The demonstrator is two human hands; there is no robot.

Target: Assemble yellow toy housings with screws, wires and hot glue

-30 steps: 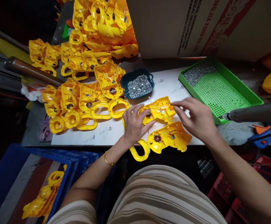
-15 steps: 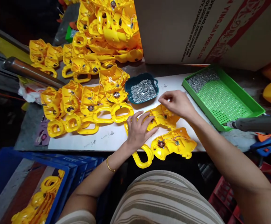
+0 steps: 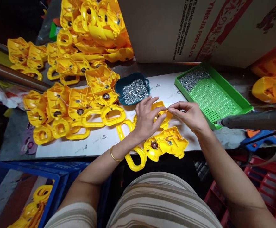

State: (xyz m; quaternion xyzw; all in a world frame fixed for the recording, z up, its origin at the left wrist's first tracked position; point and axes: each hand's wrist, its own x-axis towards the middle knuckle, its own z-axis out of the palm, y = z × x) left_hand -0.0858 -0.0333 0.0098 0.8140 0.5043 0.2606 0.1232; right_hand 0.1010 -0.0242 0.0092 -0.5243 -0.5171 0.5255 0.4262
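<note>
My left hand [image 3: 146, 120] reaches across a yellow plastic shell half [image 3: 161, 105], fingers spread and partly covering it. Just right of it, my right hand [image 3: 189, 116] has thumb and forefinger pinched together close to my left fingertips; whatever is between them is too small to make out. Nearer to me lies a second yellow shell half [image 3: 167, 143], hollow side up, showing a round speaker, thin wires and a small circuit board. Behind my left hand stands a dark teal tray [image 3: 119, 91] holding small metal screws.
A green perforated tray [image 3: 225, 95] with a heap of screws sits to the right. More yellow shells [image 3: 78, 103] are lined up at left, with a pile behind. A cardboard box [image 3: 157, 34] stands at the back. A grey cylindrical tool [image 3: 254, 119] juts in from the right.
My right hand has come down and toward my left hand, their fingertips now close together. My left hand has shifted slightly forward over the shell. The camera view has swung right.
</note>
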